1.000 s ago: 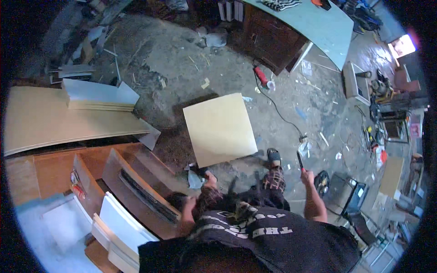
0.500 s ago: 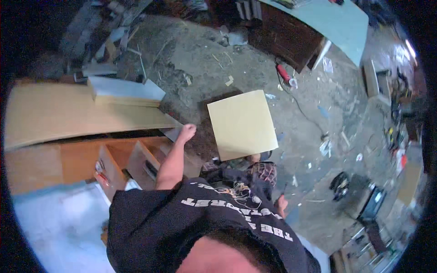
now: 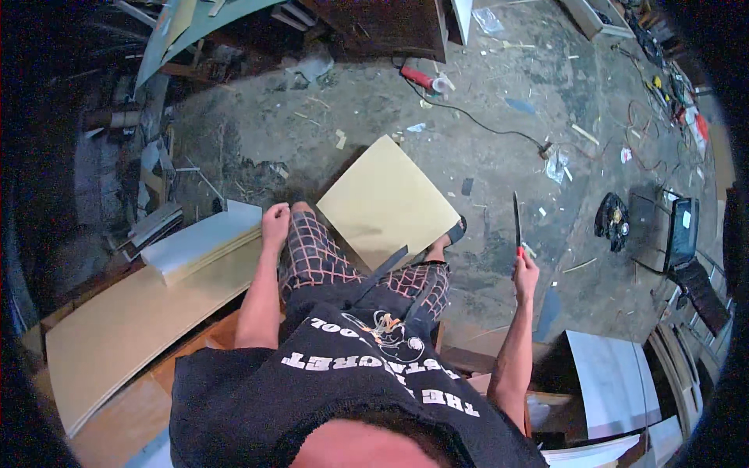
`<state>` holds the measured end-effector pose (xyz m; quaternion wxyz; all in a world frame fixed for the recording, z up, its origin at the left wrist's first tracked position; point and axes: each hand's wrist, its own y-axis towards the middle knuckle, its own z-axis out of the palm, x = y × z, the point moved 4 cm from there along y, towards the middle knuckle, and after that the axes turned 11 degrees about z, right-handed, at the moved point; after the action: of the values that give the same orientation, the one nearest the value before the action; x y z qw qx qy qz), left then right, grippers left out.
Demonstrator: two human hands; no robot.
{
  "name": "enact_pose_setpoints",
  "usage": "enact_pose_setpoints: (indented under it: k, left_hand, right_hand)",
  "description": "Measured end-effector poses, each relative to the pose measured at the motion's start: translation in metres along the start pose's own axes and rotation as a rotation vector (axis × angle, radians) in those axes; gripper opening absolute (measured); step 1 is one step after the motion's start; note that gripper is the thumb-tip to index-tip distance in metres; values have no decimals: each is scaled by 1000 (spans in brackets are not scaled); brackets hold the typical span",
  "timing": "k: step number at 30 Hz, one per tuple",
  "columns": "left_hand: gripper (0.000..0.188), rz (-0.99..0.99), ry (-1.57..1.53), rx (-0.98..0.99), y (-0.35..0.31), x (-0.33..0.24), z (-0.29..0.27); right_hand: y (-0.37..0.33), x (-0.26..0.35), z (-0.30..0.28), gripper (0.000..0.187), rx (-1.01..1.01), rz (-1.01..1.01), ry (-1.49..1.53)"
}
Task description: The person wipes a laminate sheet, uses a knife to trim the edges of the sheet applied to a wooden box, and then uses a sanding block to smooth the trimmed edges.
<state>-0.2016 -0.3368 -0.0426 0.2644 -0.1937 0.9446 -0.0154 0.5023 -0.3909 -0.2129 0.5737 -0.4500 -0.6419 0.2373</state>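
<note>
My right hand point(image 3: 526, 273) is raised over the floor on the right, closed round the red handle of a long, thin dark-bladed tool point(image 3: 516, 218) that points away from me. My left hand point(image 3: 275, 225) hovers beside my left knee, fingers curled in, with nothing visible in it. In front of my legs is a square pale-yellow board point(image 3: 390, 204), turned cornerwise, its near corner between my knees. To the left of my left hand, a white-faced block of panels point(image 3: 207, 240) rests on a long tan sheet point(image 3: 148, 320).
A red power tool point(image 3: 417, 77) lies on the floor ahead, its cord point(image 3: 484, 118) running right. Scraps litter the concrete. At right are a black bundle point(image 3: 612, 222) and a dark box-shaped thing point(image 3: 681, 226). White panels point(image 3: 612, 382) stand behind my right arm. A dark cabinet point(image 3: 382, 27) is at the back.
My view has swung to the right. My right hand has risen from beside my hip out to the right, with the bladed tool now plainly visible. The yellow board appears turned cornerwise.
</note>
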Motion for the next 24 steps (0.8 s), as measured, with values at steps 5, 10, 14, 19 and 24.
enact_pose_setpoints:
  k: [5,10,14,19,24]
  left_hand:
    - [26,234,-80,78,65,-63,43]
    - [29,402,-214,383,170,-88,170]
    - [36,378,-80,351,239,22,287]
    - [35,319,-223,491,219,45,378]
    - [29,259,-439,416,229,74,386]
  right_hand:
    - [-15,87,80,34,151,-169,-276]
    - [-23,162,188,33,131,-401,-395]
    - [-21,182,298,33,187,-356,-346]
    - [11,160,370,35,177,-87,-414]
    - [58,174,427,33,203,-154,-633]
